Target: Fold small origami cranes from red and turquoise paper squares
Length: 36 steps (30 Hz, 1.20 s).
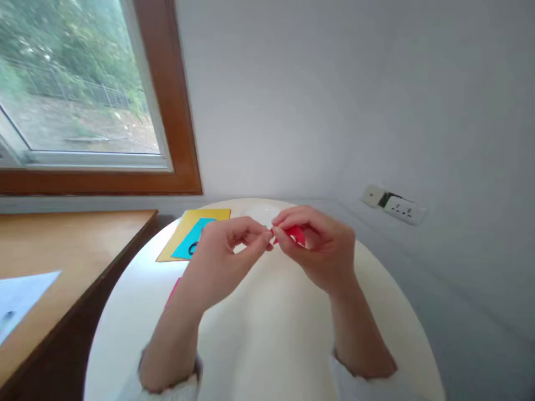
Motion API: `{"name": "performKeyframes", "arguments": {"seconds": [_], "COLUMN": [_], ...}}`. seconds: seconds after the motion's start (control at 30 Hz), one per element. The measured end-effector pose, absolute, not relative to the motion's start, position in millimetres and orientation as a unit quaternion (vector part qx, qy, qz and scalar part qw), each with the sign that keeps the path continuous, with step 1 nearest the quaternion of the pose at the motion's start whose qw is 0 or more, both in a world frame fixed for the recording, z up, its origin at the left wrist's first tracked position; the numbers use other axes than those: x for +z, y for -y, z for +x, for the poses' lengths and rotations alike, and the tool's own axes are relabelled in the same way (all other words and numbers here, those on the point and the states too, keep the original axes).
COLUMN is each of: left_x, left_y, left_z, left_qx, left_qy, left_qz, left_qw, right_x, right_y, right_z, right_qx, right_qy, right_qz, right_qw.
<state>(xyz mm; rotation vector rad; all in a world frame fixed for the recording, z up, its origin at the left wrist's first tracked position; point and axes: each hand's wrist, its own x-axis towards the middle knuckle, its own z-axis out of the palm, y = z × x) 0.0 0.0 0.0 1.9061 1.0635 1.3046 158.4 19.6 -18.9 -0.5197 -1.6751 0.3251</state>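
White cuffs sit closest to us at the bottom edge, one on each wrist. Above them our left hand and our right hand meet over the round white bench, raised a little off its top. Between them is a small red paper piece. The right fingers are curled and clamped on it, hiding most of it, and the left thumb and forefinger are pinched together on its left edge.

Behind the left hand a yellow sheet lies flat on the bench with a blue card on top. The card bears a dark mark, half hidden and too blurred for us to read. A pink scrap peeks out beside the left forearm. To the left stands a wooden bench carrying a white sheet whose faint print is unreadable. On the grey wall at right we see a white socket strip.
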Motion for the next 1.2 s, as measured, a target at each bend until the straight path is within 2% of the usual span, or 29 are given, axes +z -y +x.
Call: {"name": "performKeyframes", "arguments": {"seconds": [0.27, 0.5, 0.73, 1.2], "left_x": [0.5, -2.7, -5.8, -4.7], "left_y": [-4.7, -5.6, -6.9, -6.7], "left_z": [4.9, 6.9, 7.6, 7.6], "left_qx": [0.500, 0.537, 0.571, 0.564], "left_qy": [-0.396, -0.396, -0.390, -0.400], "left_qz": [0.717, 0.705, 0.694, 0.695], "left_qw": [0.280, 0.240, 0.200, 0.198], "right_x": [-16.2, -14.7, -16.1, -16.0], "right_y": [-21.3, -20.8, -25.3, -24.8], "right_z": [157.5, 157.5, 156.4, 152.3], "right_qx": [0.148, 0.053, 0.019, -0.009], "right_qy": [0.735, 0.733, 0.720, 0.728], "right_qz": [-0.236, -0.245, -0.251, -0.260], "right_qw": [0.618, 0.632, 0.647, 0.634]}}
